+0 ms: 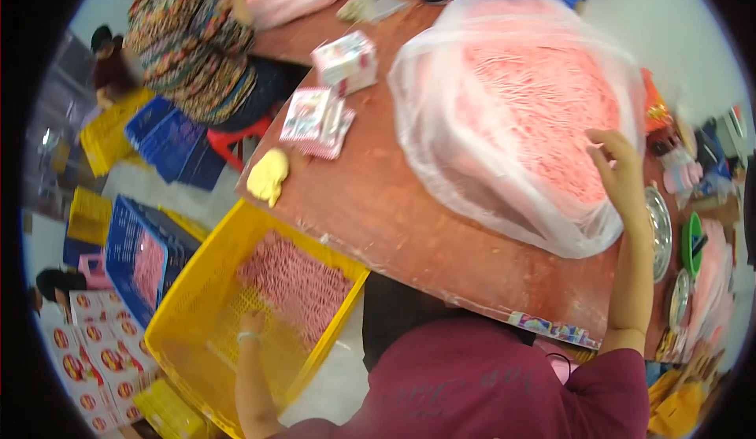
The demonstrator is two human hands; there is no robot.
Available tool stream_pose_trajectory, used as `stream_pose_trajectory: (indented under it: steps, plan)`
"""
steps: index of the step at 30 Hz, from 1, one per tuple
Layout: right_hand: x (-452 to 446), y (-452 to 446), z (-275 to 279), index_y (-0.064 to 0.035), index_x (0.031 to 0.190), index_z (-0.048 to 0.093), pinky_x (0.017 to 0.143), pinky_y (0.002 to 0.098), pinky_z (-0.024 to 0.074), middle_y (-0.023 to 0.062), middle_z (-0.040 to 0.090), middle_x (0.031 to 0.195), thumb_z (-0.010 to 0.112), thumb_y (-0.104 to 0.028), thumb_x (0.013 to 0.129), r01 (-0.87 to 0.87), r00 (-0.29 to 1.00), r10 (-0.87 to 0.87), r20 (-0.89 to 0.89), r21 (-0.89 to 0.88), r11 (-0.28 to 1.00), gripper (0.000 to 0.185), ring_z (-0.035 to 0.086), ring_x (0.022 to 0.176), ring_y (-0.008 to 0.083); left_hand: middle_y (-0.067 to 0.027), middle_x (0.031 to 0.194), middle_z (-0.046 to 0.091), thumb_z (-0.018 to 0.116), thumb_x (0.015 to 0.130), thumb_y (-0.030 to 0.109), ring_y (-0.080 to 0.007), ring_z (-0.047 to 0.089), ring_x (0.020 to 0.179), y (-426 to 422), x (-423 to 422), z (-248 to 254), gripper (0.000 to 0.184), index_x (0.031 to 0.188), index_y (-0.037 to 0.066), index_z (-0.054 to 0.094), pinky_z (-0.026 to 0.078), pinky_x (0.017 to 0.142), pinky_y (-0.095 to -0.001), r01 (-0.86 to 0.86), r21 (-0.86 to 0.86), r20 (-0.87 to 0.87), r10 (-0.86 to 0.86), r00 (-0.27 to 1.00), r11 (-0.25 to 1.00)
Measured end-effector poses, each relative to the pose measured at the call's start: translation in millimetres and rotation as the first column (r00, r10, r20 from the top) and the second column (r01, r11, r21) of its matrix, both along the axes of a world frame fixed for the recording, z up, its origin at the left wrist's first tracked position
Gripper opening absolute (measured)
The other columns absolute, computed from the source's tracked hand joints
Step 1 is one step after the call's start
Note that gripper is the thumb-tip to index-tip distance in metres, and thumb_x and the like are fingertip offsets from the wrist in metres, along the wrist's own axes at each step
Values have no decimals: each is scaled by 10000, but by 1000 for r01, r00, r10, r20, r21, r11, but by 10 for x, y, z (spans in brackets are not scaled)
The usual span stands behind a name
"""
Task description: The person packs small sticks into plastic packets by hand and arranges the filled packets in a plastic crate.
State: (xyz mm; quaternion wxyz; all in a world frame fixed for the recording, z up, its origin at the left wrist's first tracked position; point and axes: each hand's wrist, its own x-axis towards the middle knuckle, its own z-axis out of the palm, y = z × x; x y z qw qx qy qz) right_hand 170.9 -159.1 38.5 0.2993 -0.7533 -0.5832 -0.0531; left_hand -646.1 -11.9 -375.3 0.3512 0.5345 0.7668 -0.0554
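A large clear plastic bag, opened wide, lies on the reddish table and holds many thin pink strands. My right hand is over the right side of the bag, fingers apart and slightly curled, with nothing seen in them. Down at the left, my left hand reaches into a yellow plastic crate, beside a layer of pink pieces on the crate's bottom. Its fingers are blurred, and what they hold, if anything, cannot be made out.
Packets, a white box and a yellow cloth-like item lie on the table's left part. Blue crates stand on the floor. A person in a patterned top sits at upper left. Metal trays and a green basket are right.
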Motion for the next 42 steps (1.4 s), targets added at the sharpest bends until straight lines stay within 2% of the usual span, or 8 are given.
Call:
stream_pose_trajectory:
  steps: [11, 19, 22, 24, 27, 30, 34, 42]
  plan:
    - [214, -1390, -251, -20, 1080, 643, 686, 332, 474, 117, 624, 875, 701, -72, 796, 76, 997, -76, -12, 6, 997, 294, 596, 770, 254, -153, 1034, 645, 538, 904, -3, -265, 610, 974, 83, 3070, 2935, 167, 1040, -39, 629, 473, 885, -347, 86, 929, 76, -412, 908, 361]
    - [-198, -1831, -812, -39, 1272, 518, 897, 462, 450, 203, 513, 1219, 765, -209, 696, -117, 956, 160, 244, -183, 976, 649, 524, 1065, 380, -159, 1187, 584, 654, 785, 30, -352, 547, 1083, -763, 5389, 3524, 406, 1189, 36, 614, 435, 937, -433, 455, 826, -412, -907, 84, -333]
    - [-132, -2086, -938, -31, 1263, 522, 904, 467, 445, 198, 517, 1205, 744, -185, 718, -85, 966, 130, 224, -198, 976, 608, 525, 1068, 374, -177, 1306, 497, 633, 767, 4, -327, 478, 1198, -1253, 5929, 4128, 525, 1281, 64, 548, 386, 998, -419, 358, 919, -224, -967, 123, -167]
    - [-120, -2289, -849, -22, 1247, 526, 888, 444, 453, 186, 521, 1184, 714, -128, 737, -29, 979, 52, 198, -119, 992, 554, 528, 1043, 359, -179, 1361, 423, 573, 737, -20, -314, 390, 1287, -1662, 6137, 4724, 656, 1373, 79, 445, 311, 1064, -421, 468, 636, 716, -696, -61, 614]
    - [-87, -2547, -756, -20, 1226, 538, 878, 426, 458, 180, 528, 1163, 700, -101, 741, 60, 983, -50, 177, -51, 997, 517, 529, 1022, 352, -159, 1356, 421, 509, 703, -23, -299, 365, 1308, -1962, 6318, 5247, 731, 1413, 83, 374, 276, 1085, -414, 680, 529, 792, -583, -180, 508]
    - [-4, -2764, -843, -16, 1196, 558, 867, 421, 464, 178, 537, 1144, 684, -63, 739, 135, 978, -134, 159, 5, 991, 476, 533, 1002, 351, -149, 1361, 419, 502, 673, -20, -276, 349, 1315, -2044, 6549, 5143, 771, 1422, 81, 353, 254, 1097, -398, 543, 836, 119, -938, -327, -83]
    - [130, -3043, -950, -10, 1159, 581, 848, 428, 473, 180, 549, 1118, 656, -9, 737, 240, 952, -255, 170, 103, 965, 430, 544, 983, 361, -117, 1417, 369, 570, 614, 122, -263, 286, 1367, -2250, 6681, 5166, 866, 1446, 139, 329, 193, 1113, -460, 798, 335, 851, -524, -28, 501]
    - [207, -3117, -985, -5, 1084, 631, 845, 422, 485, 179, 590, 1053, 604, -14, 828, 345, 931, -356, 84, 127, 930, 257, 572, 1000, 359, -114, 1375, 382, 560, 699, 40, -254, 339, 1291, -1906, 6529, 5009, 762, 1428, 122, 353, 288, 1049, -387, 428, 515, 833, -551, -45, 743]
